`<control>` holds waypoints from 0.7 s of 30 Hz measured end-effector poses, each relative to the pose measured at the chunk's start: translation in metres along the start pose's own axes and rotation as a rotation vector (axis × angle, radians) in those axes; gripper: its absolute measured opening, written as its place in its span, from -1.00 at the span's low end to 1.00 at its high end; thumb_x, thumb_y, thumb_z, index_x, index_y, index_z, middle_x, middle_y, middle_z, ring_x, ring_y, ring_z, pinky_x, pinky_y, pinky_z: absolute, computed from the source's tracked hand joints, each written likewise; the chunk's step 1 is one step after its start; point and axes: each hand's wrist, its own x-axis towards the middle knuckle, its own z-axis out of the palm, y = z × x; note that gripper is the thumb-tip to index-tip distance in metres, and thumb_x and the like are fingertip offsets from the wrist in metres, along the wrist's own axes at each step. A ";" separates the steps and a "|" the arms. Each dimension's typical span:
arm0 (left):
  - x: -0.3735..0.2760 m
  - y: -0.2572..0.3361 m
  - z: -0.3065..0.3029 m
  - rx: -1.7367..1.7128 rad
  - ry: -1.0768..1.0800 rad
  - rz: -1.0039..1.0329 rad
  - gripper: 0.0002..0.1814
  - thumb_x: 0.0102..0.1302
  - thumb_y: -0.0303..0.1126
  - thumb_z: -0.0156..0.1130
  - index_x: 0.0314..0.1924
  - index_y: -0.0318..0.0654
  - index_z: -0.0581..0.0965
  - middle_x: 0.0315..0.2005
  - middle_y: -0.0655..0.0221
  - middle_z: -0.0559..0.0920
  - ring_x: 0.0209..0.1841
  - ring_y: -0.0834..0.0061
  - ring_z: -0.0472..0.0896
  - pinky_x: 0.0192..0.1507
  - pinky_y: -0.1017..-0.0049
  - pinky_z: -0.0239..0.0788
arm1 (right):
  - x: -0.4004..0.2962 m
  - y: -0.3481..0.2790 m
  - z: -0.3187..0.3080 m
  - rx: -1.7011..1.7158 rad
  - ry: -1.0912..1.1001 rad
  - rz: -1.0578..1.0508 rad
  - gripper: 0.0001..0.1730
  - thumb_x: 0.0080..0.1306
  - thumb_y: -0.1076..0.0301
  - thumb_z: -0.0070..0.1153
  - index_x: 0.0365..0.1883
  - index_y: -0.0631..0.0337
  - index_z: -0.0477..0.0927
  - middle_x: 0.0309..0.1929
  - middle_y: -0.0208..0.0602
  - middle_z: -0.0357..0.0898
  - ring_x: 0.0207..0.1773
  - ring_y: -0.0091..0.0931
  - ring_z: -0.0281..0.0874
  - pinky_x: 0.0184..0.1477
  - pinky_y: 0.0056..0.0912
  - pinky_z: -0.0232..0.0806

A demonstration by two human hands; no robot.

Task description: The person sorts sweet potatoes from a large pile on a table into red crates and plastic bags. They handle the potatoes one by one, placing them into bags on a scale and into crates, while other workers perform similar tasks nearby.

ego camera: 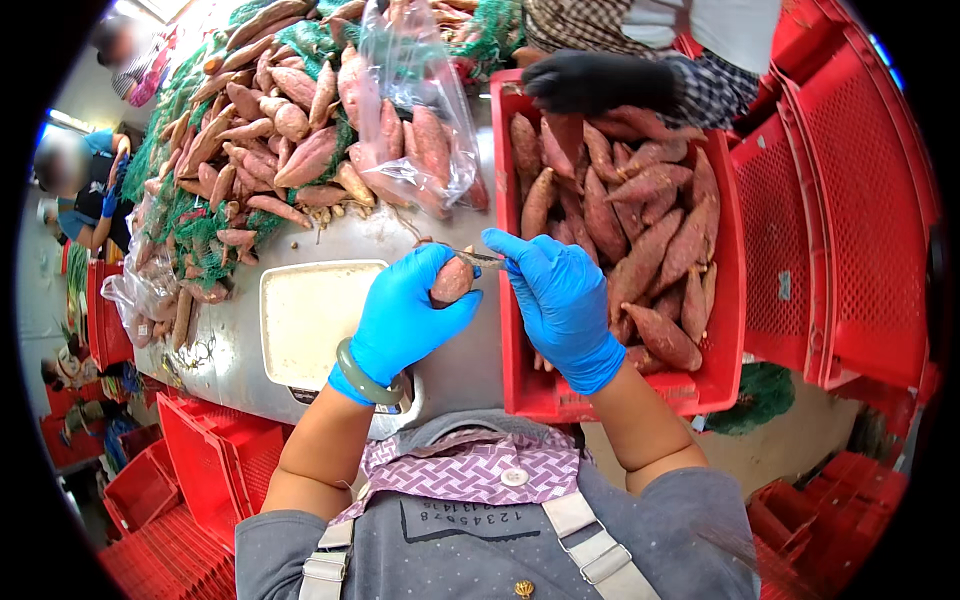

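My left hand (409, 315), in a blue glove, is closed around a sweet potato (453, 280), whose tip points away from me. My right hand (559, 296), gloved too, grips a small knife (484, 260); its blade lies at the upper end of that sweet potato, and its handle is mostly hidden by my fingers. Below my right hand is a red plastic crate (508, 345) filled with sweet potatoes (664, 334). To the left of my left hand, a white scale (322, 322) with a pale, speckled top rests on the metal table (465, 360).
A heap of sweet potatoes (300, 161) in green netting (199, 232) covers the table's far left, beside a clear plastic bag (420, 112). A co-worker's black-gloved hand (600, 81) reaches over the crate's far end. Red crates stand right (877, 210) and lower left (217, 450). Other people are at far left.
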 end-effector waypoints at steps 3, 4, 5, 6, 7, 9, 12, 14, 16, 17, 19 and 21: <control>-0.007 0.012 0.015 0.087 -0.010 0.060 -0.72 0.05 -0.46 0.34 -0.19 -0.31 0.56 -0.31 0.32 0.65 -0.26 0.57 0.58 -0.16 0.49 0.42 | -0.018 -0.005 -0.010 0.016 0.006 0.039 -0.61 0.20 0.46 0.10 0.04 0.09 0.52 -0.45 -0.26 0.41 -0.42 -0.28 0.40 -0.38 -0.23 0.19; -0.009 0.014 0.019 0.098 -0.010 0.089 -0.72 0.04 -0.45 0.35 -0.20 -0.30 0.57 -0.31 0.32 0.65 -0.26 0.56 0.59 -0.16 0.49 0.42 | -0.024 -0.006 -0.011 0.053 0.015 0.067 -0.63 0.22 0.45 0.08 0.03 0.10 0.52 -0.43 -0.22 0.44 -0.40 -0.27 0.43 -0.37 -0.22 0.22; -0.011 0.017 0.022 0.140 -0.014 0.112 -0.73 0.05 -0.45 0.35 -0.21 -0.30 0.57 -0.32 0.31 0.65 -0.27 0.55 0.59 -0.17 0.48 0.43 | -0.030 -0.007 -0.012 0.091 0.023 0.094 -0.65 0.24 0.43 0.06 0.02 0.11 0.52 -0.41 -0.19 0.48 -0.39 -0.25 0.46 -0.36 -0.21 0.25; -0.013 0.018 0.025 0.178 -0.019 0.134 -0.74 0.05 -0.44 0.35 -0.23 -0.30 0.57 -0.33 0.31 0.64 -0.28 0.53 0.59 -0.18 0.48 0.43 | -0.036 -0.006 -0.012 0.127 0.026 0.121 -0.67 0.26 0.42 0.04 0.02 0.12 0.53 -0.40 -0.16 0.51 -0.38 -0.24 0.49 -0.36 -0.20 0.28; -0.016 0.021 0.029 0.215 -0.022 0.154 -0.76 0.05 -0.44 0.35 -0.24 -0.30 0.57 -0.33 0.30 0.64 -0.29 0.52 0.59 -0.18 0.47 0.43 | -0.044 -0.004 -0.012 0.139 0.007 0.195 -0.69 0.29 0.41 0.01 0.01 0.12 0.53 -0.38 -0.13 0.53 -0.37 -0.23 0.52 -0.34 -0.20 0.31; -0.020 0.032 0.038 0.214 -0.005 0.285 -0.76 0.03 -0.46 0.35 -0.26 -0.30 0.56 -0.37 0.33 0.62 -0.34 0.48 0.58 -0.24 0.47 0.43 | -0.064 0.008 -0.011 0.165 -0.035 0.344 -0.71 0.34 0.38 -0.07 0.00 0.14 0.53 -0.34 -0.06 0.58 -0.33 -0.22 0.57 -0.32 -0.20 0.37; -0.030 0.040 0.048 -0.202 -0.037 0.241 -0.72 0.10 -0.35 0.34 -0.21 -0.28 0.52 -0.41 0.37 0.59 -0.39 0.42 0.56 -0.28 0.47 0.41 | -0.118 0.040 0.005 0.397 0.031 0.643 -0.75 0.40 0.36 -0.10 -0.07 0.16 0.58 -0.38 -0.13 0.60 -0.42 -0.42 0.57 -0.37 -0.40 0.37; -0.027 0.032 0.052 -0.778 -0.036 0.099 -0.57 0.30 -0.05 0.17 -0.05 -0.25 0.44 -0.34 0.39 0.57 -0.31 0.41 0.53 -0.21 0.46 0.36 | -0.123 0.026 -0.004 0.650 0.147 0.827 -0.77 0.43 0.37 -0.09 -0.10 0.22 0.59 -0.42 -0.33 0.59 -0.44 -0.59 0.47 -0.34 -0.53 0.33; -0.008 -0.003 0.059 -1.554 -0.018 -0.032 -0.46 0.41 0.03 -0.03 0.11 -0.31 0.35 -0.09 0.22 0.53 0.03 0.31 0.50 0.17 0.24 0.30 | -0.122 0.016 0.002 0.622 0.338 0.700 -0.77 0.43 0.38 -0.09 -0.07 0.27 0.55 -0.28 -0.27 0.61 -0.27 -0.54 0.50 -0.17 -0.48 0.35; -0.002 -0.014 0.056 -1.793 -0.036 0.004 -0.44 0.41 0.02 -0.03 0.15 -0.33 0.32 0.01 0.16 0.50 0.11 0.27 0.46 0.26 0.17 0.23 | -0.116 0.008 0.004 0.560 0.424 0.583 -0.76 0.43 0.40 -0.09 -0.04 0.28 0.53 -0.23 -0.21 0.61 -0.21 -0.49 0.52 -0.11 -0.45 0.35; -0.004 -0.019 0.057 -1.831 0.000 -0.127 -0.43 0.41 0.00 -0.03 0.18 -0.35 0.30 0.10 0.11 0.45 0.16 0.21 0.43 0.31 0.12 0.17 | -0.111 -0.009 0.000 0.392 0.421 0.495 -0.73 0.42 0.43 -0.10 0.04 0.29 0.48 -0.11 -0.14 0.59 -0.11 -0.41 0.54 -0.01 -0.44 0.34; -0.009 -0.026 0.060 -1.899 0.004 -0.225 -0.42 0.42 -0.02 -0.03 0.20 -0.37 0.29 0.15 0.07 0.41 0.20 0.18 0.39 0.33 0.09 0.14 | -0.102 -0.018 -0.003 0.282 0.413 0.403 -0.64 0.39 0.46 -0.08 0.15 0.22 0.43 -0.17 -0.12 0.54 -0.20 -0.27 0.48 -0.11 -0.32 0.29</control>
